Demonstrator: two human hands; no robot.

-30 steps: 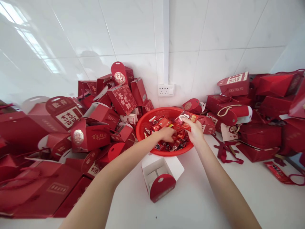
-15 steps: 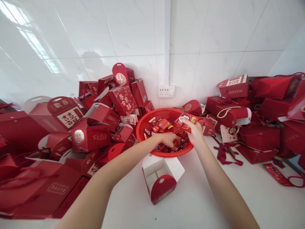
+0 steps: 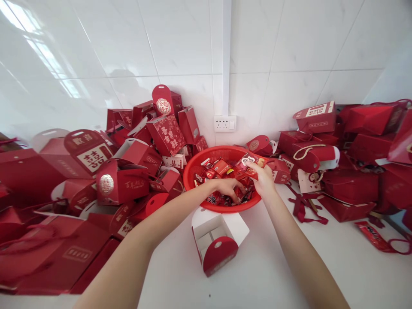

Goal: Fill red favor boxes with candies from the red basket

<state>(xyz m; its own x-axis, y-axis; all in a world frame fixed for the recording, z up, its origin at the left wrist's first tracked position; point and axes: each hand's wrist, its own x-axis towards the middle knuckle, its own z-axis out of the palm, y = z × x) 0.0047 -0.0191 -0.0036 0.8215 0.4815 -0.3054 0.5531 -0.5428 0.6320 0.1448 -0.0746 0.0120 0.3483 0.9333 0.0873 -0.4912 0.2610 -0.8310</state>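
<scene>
Against the wall stands a red plastic basket (image 3: 236, 209) with wrapped candies (image 3: 222, 166) inside. My left hand (image 3: 230, 188) reaches into it, fingers spread and bent down among the candies; no item shows in its grasp. At the basket's right rim my right hand (image 3: 264, 177) pinches a red printed snack packet (image 3: 252, 163), thumb on top, held over the candies. In front of the basket sits a red gift box (image 3: 222, 255) with its flaps up, its white inside showing.
Red gift boxes (image 3: 122, 182) are heaped on the left, and more boxes (image 3: 350, 184) are piled on the right. Dark red ribbon (image 3: 301, 210) and a red wrapped snack (image 3: 375, 237) lie on the white table (image 3: 257, 274). A socket panel (image 3: 225, 123) is on the tiled wall behind.
My left hand's fingers have spread apart and shifted slightly among the candies. My right hand keeps the packet in nearly the same place.
</scene>
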